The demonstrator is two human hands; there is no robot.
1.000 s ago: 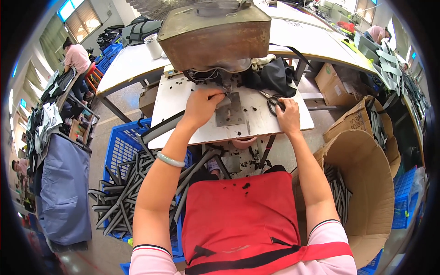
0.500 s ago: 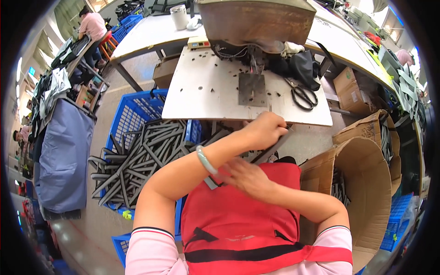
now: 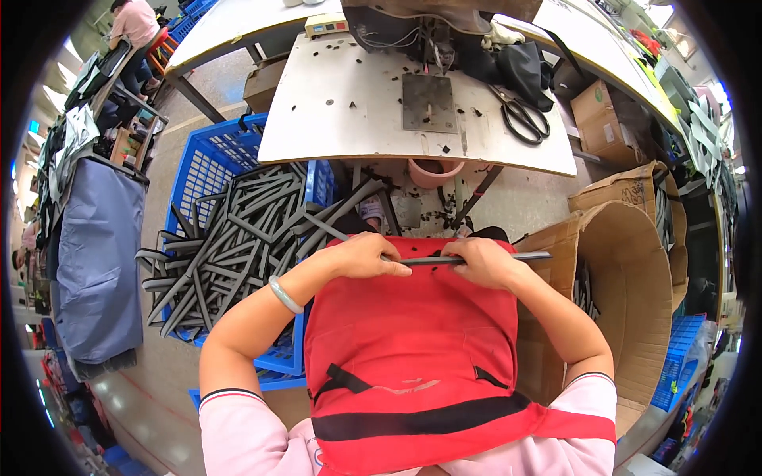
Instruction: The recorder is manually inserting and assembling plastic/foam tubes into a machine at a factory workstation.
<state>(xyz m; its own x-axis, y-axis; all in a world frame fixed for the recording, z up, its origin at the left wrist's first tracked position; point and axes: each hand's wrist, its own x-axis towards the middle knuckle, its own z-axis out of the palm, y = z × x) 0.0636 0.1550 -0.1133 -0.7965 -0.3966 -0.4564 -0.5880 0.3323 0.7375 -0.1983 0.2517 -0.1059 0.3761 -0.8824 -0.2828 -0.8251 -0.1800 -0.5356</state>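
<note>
Over my red apron (image 3: 413, 317), both hands hold a narrow grey strip with dark edging (image 3: 432, 260). My left hand (image 3: 371, 255), with a pale bangle on its wrist, is closed around the strip on the left. The fingers of my right hand (image 3: 484, 262) pinch it further right, and its end sticks out past that hand. Another grey length shows just behind my left hand; whether it is the same strip I cannot tell. On my left, a blue plastic basket (image 3: 181, 190) is heaped with similar grey strips (image 3: 238, 238).
Ahead stands a white worktable (image 3: 317, 131) with a machine (image 3: 432, 40), a dark metal plate (image 3: 429, 103), black scraps and black-handled scissors (image 3: 524, 119). Below it is a pink bucket (image 3: 435, 173). An open cardboard box (image 3: 627, 293) holding strips stands on my right. Another person (image 3: 136, 24) sits far left.
My hands have drawn back from the table edge, uncrossed, and now hold the strip level above my apron. The view has shifted, showing the bucket under the table.
</note>
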